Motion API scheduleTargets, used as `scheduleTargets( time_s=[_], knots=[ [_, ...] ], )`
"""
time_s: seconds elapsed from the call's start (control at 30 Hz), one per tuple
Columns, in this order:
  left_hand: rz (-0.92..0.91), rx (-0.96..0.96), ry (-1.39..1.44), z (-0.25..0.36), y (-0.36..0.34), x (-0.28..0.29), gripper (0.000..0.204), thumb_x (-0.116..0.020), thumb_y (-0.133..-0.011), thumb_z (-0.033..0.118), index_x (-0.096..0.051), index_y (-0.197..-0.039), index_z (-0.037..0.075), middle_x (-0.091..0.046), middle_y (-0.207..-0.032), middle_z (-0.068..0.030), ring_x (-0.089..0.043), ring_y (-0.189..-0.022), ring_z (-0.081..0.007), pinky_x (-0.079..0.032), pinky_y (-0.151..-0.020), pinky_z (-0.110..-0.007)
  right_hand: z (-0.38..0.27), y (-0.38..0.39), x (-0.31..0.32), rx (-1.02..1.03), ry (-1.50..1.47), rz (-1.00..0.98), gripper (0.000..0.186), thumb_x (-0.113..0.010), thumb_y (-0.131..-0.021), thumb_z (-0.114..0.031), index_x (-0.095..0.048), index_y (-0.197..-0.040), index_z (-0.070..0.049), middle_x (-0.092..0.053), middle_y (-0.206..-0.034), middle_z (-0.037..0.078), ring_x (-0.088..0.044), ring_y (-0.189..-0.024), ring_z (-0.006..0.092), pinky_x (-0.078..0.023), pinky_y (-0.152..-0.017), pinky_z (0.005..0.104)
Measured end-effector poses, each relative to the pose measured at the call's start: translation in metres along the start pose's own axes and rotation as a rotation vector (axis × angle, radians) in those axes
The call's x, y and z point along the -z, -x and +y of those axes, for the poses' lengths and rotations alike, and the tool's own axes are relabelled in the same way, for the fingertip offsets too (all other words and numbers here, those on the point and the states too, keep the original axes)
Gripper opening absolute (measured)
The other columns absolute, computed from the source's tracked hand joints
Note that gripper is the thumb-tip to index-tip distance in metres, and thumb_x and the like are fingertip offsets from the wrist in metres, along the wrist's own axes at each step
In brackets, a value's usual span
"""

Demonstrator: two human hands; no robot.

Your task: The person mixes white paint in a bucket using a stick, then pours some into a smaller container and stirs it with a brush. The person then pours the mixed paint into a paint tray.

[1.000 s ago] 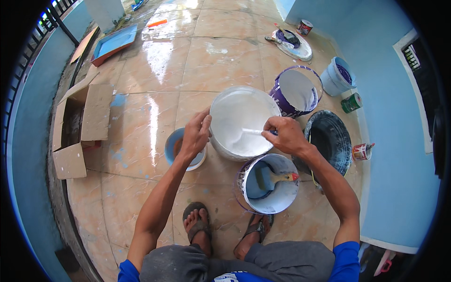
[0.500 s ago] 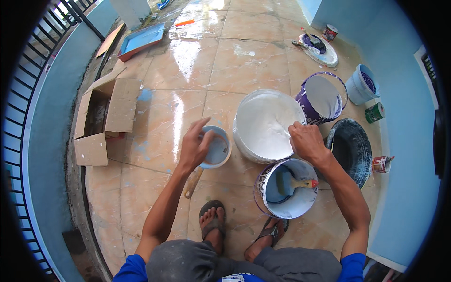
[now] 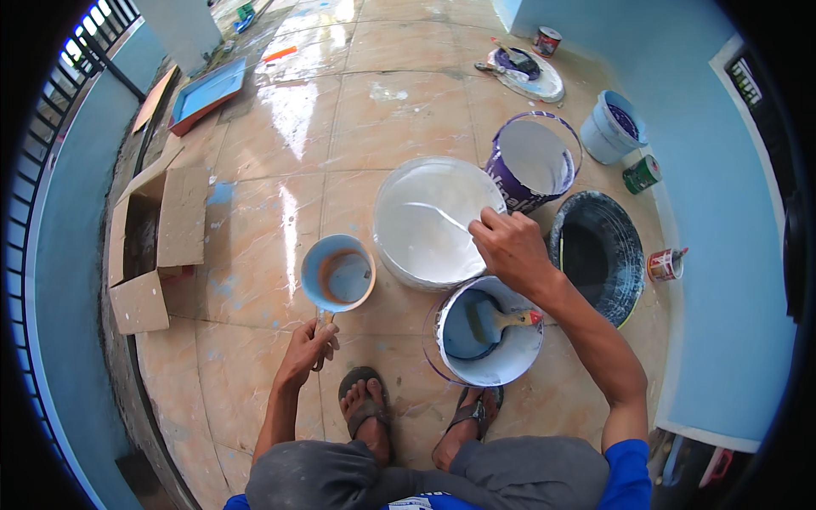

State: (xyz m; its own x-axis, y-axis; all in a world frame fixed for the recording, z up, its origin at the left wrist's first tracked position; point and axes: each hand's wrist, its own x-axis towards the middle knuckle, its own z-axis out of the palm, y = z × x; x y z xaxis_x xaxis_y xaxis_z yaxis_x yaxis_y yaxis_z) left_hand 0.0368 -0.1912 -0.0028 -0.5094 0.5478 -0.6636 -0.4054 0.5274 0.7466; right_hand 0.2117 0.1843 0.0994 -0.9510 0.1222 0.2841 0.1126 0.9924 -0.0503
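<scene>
My left hand (image 3: 307, 350) is closed round the handle of a light blue dipper (image 3: 311, 270). Brownish stains mark the dipper's inner wall. My right hand (image 3: 515, 246) pinches the end of a thin white-coated stick (image 3: 422, 204), which reaches over the large round bucket (image 3: 382, 246) of white paint (image 3: 421, 234). Just below stands a smaller white pail (image 3: 525, 344), with blue paint (image 3: 463, 334) inside. A paintbrush (image 3: 510, 319) rests in that pail, its bristles toward the blue paint.
Right of the paint stand a purple bucket (image 3: 507, 185), a black basin (image 3: 625, 223), a light blue bucket (image 3: 599, 136) and small cans (image 3: 643, 173). An open cardboard box (image 3: 183, 212) and a blue paint tray (image 3: 208, 89) lie left. A blue wall (image 3: 705, 255) bounds the right side.
My left hand has moved from the dipper's rim to its handle, and the dipper has shifted lower left. The white stick now shows above the paint. The whole view has shifted.
</scene>
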Motion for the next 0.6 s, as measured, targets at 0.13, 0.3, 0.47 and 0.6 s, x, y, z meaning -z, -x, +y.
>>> scheduleTargets(
  time_s=[0.13, 0.3, 0.47, 0.6],
  knots=[
    [0.032, -0.111, -0.024, 0.006, 0.013, -0.009, 0.023, -0.065, -0.105, 0.028, -0.058, -0.099, 0.007, -0.059, -0.069, 0.0005, -0.050, -0.052, -0.0059, -0.034, -0.045, -0.023, 0.015, -0.002, -0.016, -0.030, 0.180, -0.007, 0.005, -0.064, -0.086, -0.008, -0.068, -0.090, -0.008, -0.063, -0.084, 0.009, -0.070, -0.073, 0.0247, -0.051, -0.066, 0.0406],
    [0.161, -0.171, 0.055, 0.015, 0.036, -0.013, 0.018, -0.064, -0.105, 0.022, -0.058, -0.099, 0.007, -0.057, -0.069, 0.0014, -0.049, -0.053, -0.0051, -0.035, -0.046, -0.022, 0.008, -0.002, -0.027, -0.119, 0.135, -0.169, 0.007, -0.063, -0.087, -0.006, -0.070, -0.089, -0.005, -0.068, -0.089, 0.013, -0.075, -0.077, 0.0293, -0.058, -0.068, 0.0421],
    [0.211, -0.295, 0.114, 0.035, 0.052, -0.022, 0.013, -0.063, -0.106, 0.017, -0.058, -0.099, 0.007, -0.058, -0.069, 0.0010, -0.049, -0.053, -0.0051, -0.036, -0.048, -0.022, 0.000, 0.003, -0.023, -0.166, -0.039, -0.349, 0.011, -0.061, -0.086, -0.006, -0.069, -0.090, -0.001, -0.070, -0.091, 0.018, -0.074, -0.084, 0.0378, -0.059, -0.073, 0.0487],
    [0.176, -0.391, 0.099, 0.055, 0.062, -0.028, 0.012, -0.062, -0.106, 0.016, -0.058, -0.101, 0.006, -0.058, -0.070, 0.0009, -0.050, -0.056, -0.0050, -0.038, -0.050, -0.022, -0.003, 0.000, -0.018, -0.200, -0.171, -0.412, 0.018, -0.065, -0.086, -0.014, -0.071, -0.090, 0.002, -0.073, -0.095, 0.023, -0.073, -0.089, 0.0414, -0.058, -0.080, 0.0507]
  ],
)
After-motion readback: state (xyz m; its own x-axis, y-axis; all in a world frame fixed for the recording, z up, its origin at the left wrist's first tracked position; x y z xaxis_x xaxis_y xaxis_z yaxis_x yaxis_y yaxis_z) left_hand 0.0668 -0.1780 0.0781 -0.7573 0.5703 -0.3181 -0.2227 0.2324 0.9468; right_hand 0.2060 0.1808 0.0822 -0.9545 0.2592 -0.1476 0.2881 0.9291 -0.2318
